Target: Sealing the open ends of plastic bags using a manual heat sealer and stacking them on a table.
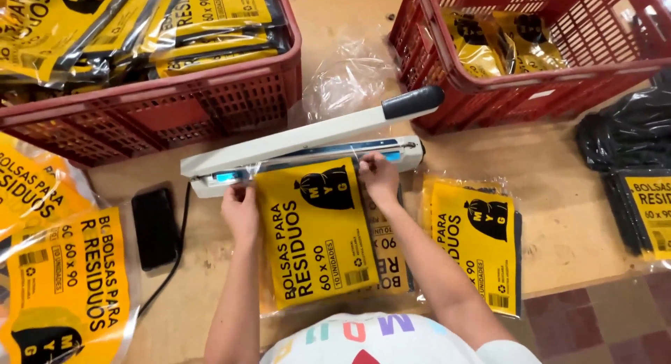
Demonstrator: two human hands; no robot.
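Observation:
A white impulse heat sealer with a black handle lies across the middle of the wooden table, its arm raised. A yellow pack of black bags in clear plastic lies in front of it, its open top edge on the sealing bar. My left hand pinches the pack's top left corner at the bar. My right hand pinches the top right corner. Both hands hold the clear film flat.
Two red plastic crates, one far left and one far right, hold more yellow packs. Further packs lie at the left and right. A black phone and a cable sit left of the sealer. Black bags are stacked far right.

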